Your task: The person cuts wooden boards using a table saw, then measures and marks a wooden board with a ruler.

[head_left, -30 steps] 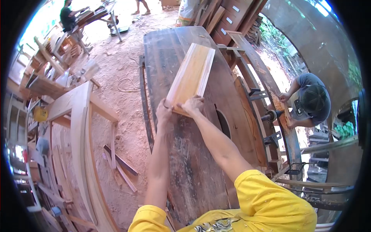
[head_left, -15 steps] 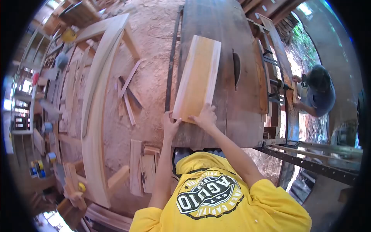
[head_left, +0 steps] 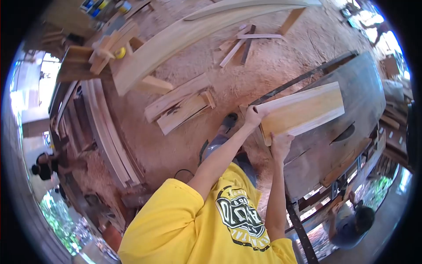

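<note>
A wide wooden board (head_left: 303, 110), yellowish in the middle with pale long edges, lies over the dark tabletop (head_left: 316, 163) with its near end at the table's edge. My left hand (head_left: 255, 116) grips the near corner on the left, fingers closed on the wood. At the other corner of the same end, my right hand (head_left: 281, 145) holds the board with its fingers bent round the edge. A dark curved slot (head_left: 343, 133) shows in the tabletop beside the board.
Several loose planks (head_left: 182, 103) lie on the dusty floor at my left. A long curved wooden frame (head_left: 176, 39) crosses the upper left, with thin strips (head_left: 246, 44) beyond it. A co-worker (head_left: 351, 226) is at the lower right, beyond the table; another person (head_left: 44, 166) is far left.
The view has swung round to the left, so the board and table now slant toward the upper right. My feet and the floor planks have come into view. Both hands stay on the board's near end.
</note>
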Demonstrator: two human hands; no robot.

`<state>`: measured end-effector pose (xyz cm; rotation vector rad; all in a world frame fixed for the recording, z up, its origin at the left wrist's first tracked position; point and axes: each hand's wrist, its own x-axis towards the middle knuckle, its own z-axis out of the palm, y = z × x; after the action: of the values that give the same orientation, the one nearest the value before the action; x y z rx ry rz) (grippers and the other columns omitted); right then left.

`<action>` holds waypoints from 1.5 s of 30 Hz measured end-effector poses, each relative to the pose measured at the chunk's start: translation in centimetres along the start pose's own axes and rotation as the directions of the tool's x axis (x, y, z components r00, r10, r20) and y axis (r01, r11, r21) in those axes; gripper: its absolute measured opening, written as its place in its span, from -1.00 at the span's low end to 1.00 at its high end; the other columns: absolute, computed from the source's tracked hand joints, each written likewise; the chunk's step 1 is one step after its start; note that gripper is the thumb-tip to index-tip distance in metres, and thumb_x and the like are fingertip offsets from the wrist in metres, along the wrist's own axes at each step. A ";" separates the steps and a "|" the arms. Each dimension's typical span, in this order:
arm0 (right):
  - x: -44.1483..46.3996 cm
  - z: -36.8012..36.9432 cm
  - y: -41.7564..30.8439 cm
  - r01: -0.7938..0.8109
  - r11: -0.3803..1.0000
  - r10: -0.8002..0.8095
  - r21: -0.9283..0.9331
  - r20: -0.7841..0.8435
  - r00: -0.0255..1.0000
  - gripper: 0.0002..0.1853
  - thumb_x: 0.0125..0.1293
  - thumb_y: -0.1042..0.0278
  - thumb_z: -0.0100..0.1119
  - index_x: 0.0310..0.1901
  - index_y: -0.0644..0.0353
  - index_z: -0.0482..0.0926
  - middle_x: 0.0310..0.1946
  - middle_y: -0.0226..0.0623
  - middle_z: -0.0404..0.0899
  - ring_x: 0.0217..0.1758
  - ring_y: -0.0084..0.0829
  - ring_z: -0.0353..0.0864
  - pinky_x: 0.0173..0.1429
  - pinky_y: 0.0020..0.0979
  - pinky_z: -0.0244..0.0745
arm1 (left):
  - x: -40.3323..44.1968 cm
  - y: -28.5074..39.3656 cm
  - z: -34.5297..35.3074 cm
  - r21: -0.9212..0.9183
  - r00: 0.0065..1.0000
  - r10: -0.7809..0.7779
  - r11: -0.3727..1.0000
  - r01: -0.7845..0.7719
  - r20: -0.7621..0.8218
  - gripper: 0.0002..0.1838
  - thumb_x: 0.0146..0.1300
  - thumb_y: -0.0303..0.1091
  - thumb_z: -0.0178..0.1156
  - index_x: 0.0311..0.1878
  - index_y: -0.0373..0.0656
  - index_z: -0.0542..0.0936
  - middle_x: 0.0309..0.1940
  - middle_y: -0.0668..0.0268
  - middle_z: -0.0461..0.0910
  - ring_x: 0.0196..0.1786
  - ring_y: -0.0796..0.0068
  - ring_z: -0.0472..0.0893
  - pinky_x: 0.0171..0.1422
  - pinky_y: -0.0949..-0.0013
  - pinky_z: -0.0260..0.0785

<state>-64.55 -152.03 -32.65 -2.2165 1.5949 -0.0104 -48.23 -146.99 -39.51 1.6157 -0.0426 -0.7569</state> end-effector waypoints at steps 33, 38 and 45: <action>-29.7 48.5 -27.9 -0.934 -0.089 -0.138 0.345 0.925 0.355 -0.36 0.43 0.03 0.31 0.41 0.16 0.39 0.32 -0.15 0.53 0.33 -0.08 0.54 0.44 0.02 0.42 | -12.7 -16.3 -70.1 -0.684 0.791 -0.509 0.711 0.163 -0.340 -0.22 0.14 -0.54 0.34 0.45 -0.05 0.30 0.25 0.15 0.54 0.31 0.09 0.57 0.39 0.04 0.51; -24.0 53.7 -31.5 -0.920 0.340 0.117 0.192 0.963 0.244 -0.54 0.48 0.02 0.26 0.20 0.19 0.54 0.20 -0.15 0.65 0.21 -0.12 0.64 0.21 0.00 0.60 | -0.6 -22.1 -71.2 -0.654 0.923 -0.313 0.750 0.096 -0.225 -0.28 0.09 -0.64 0.37 0.36 -0.17 0.36 0.17 0.16 0.58 0.22 0.12 0.62 0.27 0.06 0.60; -26.0 47.7 -27.5 0.002 0.954 -0.266 0.301 0.842 0.469 -0.65 0.50 0.11 0.22 0.04 0.26 0.60 -0.14 -0.21 0.72 -0.05 -0.26 0.76 -0.02 -0.27 0.68 | 9.2 -29.0 -77.3 -0.403 0.902 -0.358 0.882 0.242 -0.241 -0.25 0.05 -0.59 0.47 0.35 -0.25 0.39 0.12 0.12 0.62 0.07 0.24 0.68 0.04 0.23 0.65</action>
<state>-37.20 -105.84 -61.44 -1.6303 0.7455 0.7312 -14.59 -77.48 -70.03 1.3757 0.5649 -0.6904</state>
